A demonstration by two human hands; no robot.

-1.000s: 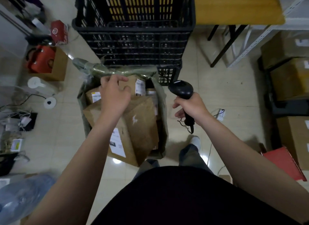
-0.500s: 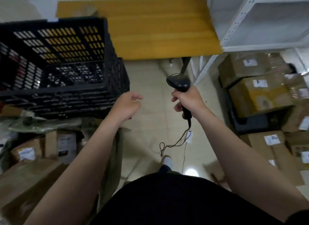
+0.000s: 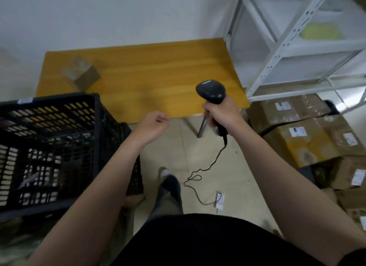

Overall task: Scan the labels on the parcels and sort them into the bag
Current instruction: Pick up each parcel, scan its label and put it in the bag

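Observation:
My right hand [image 3: 221, 113] grips the handle of a black barcode scanner [image 3: 211, 91], whose head points up and away and whose thin cord [image 3: 208, 166] trails to the floor. My left hand [image 3: 153, 126] hangs in the air with loosely curled fingers and holds nothing. One small cardboard parcel [image 3: 82, 75], blurred, sits on the yellow wooden table [image 3: 158, 73] at its far left. Several labelled cardboard parcels [image 3: 303, 139] are stacked on the floor at the right. The green bag [image 3: 17, 244] shows only as a blurred strip at the bottom left.
A large black plastic crate [image 3: 59, 151] stands at the left, between me and the table. White metal shelving [image 3: 297, 48] rises at the right above the stacked parcels. A small white device [image 3: 219, 200] lies on the tiled floor at the cord's end, near my foot [image 3: 165, 172].
The view has swung up and right, away from the bag of parcels toward the table and shelving. My left hand has let go of the bag and lifted free; the scanner stays in my right hand.

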